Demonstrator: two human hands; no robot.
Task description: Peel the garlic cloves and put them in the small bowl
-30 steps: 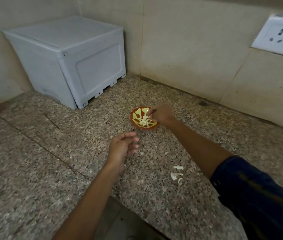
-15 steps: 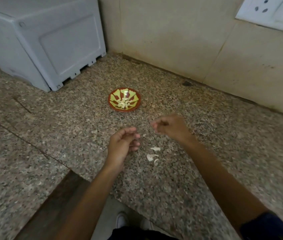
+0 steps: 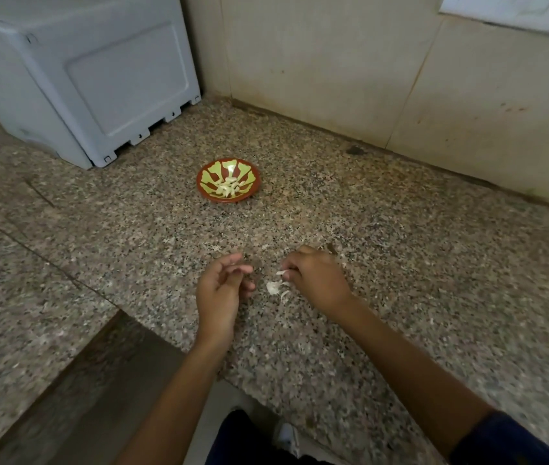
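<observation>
A small red bowl (image 3: pixel 206 191) with a yellow-green pattern stands on the granite counter and holds several peeled garlic cloves (image 3: pixel 228 188). Nearer to me, a few white garlic pieces (image 3: pixel 273 287) lie on the counter between my hands. My right hand (image 3: pixel 316 280) is down at these pieces, and its fingertips pinch one small white piece (image 3: pixel 281 272). My left hand (image 3: pixel 221 290) hovers just left of them, its fingers loosely curled and holding nothing.
A grey plastic box (image 3: pixel 75 72) stands in the far left corner against the tiled wall (image 3: pixel 333 62). The granite counter (image 3: pixel 400 263) has a front edge and cut-out (image 3: pixel 125 380) near my body. A white socket plate (image 3: pixel 518 8) is on the wall.
My right hand came back from the bowl toward me and dropped onto the garlic pieces, taking hold of one. My left hand stayed in place. The view tilted down.
</observation>
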